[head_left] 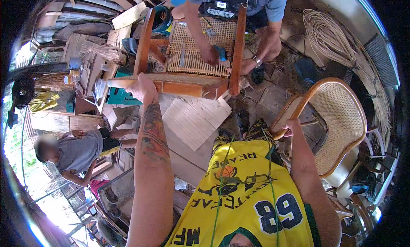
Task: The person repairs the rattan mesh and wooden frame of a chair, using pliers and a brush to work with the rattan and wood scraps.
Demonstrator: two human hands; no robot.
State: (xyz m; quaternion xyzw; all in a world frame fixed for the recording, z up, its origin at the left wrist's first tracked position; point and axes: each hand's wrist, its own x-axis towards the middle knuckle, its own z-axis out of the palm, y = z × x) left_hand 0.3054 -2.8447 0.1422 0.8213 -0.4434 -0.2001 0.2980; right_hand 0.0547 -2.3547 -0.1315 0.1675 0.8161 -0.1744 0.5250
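My left hand (144,89), at the end of a tattooed arm, is closed around the near wooden edge of a chair with a woven cane panel (192,79). My right hand (292,128) grips the curved wooden rim of a second cane chair (341,127) on the right. Across from me, a co-worker's hand (210,55) holds something blue over the first chair's woven seat (175,42). The co-worker's other hand (247,66) is by the chair's wooden side rail. A flat metal tool (183,54) rests on the weave.
A pale slatted wooden board (197,121) lies on the floor below the first chair. Coiled cane strands (329,38) hang at the upper right. Another person (81,151) stands at left. A yellow-capped bottle (71,77) stands among wood pieces.
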